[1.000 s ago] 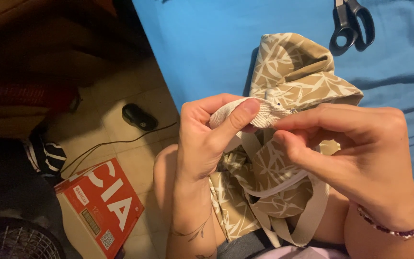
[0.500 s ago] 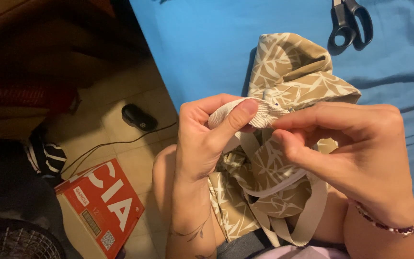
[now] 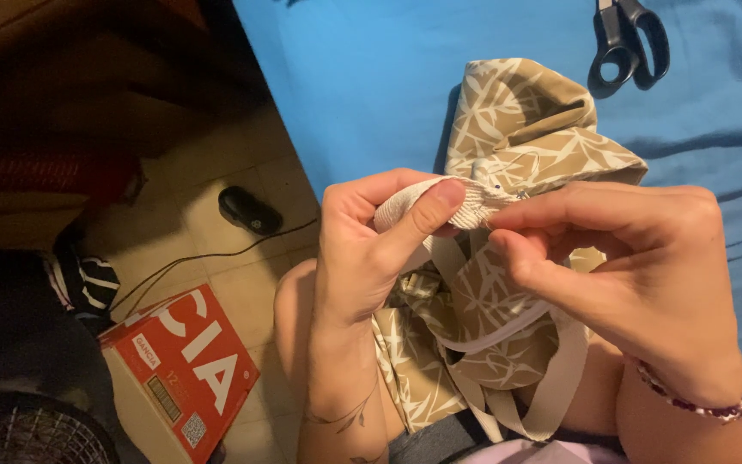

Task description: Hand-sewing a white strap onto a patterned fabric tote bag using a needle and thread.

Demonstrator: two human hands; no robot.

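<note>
Both hands (image 3: 508,258) pinching cream strap (image 3: 465,206), closed

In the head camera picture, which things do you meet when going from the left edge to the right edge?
Red box → black device on the floor → left hand → patterned beige fabric → black scissors → right hand.

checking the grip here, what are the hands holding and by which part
The left hand pinches the cream webbing strap of the leaf-print fabric bag near the seam; the right hand fingertips meet it there.
</note>
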